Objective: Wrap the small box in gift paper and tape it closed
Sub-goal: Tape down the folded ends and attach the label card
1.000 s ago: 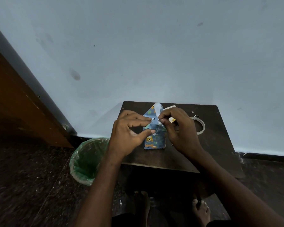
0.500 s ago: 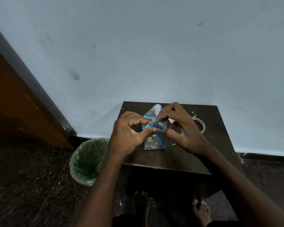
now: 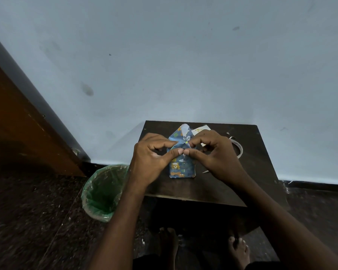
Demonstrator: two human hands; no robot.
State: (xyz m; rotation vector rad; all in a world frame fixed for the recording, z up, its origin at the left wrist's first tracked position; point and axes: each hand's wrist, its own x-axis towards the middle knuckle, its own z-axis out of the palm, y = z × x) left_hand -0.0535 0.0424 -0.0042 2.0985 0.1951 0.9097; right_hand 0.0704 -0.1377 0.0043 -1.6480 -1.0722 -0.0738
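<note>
A small box wrapped in blue patterned gift paper (image 3: pixel 180 167) lies on the dark wooden table (image 3: pixel 258 164). Its far end rises in a pointed paper flap with a white underside. My left hand (image 3: pixel 153 156) pinches the paper from the left with thumb and curled fingers. My right hand (image 3: pixel 216 152) pinches it from the right, and the two thumbs meet over the middle of the box. A roll of clear tape (image 3: pixel 238 150) lies just right of my right hand, partly hidden by it.
A green-lined waste bin (image 3: pixel 101 191) stands on the floor left of the table. A white paper scrap (image 3: pixel 200 130) lies behind my right hand. The wall runs close behind the table, a brown door at left. My bare feet show under the table.
Both hands have shifted along the folded end: my right hand moved lower and nearer, and the thumbs now meet on the paper. The box has stayed in place.
</note>
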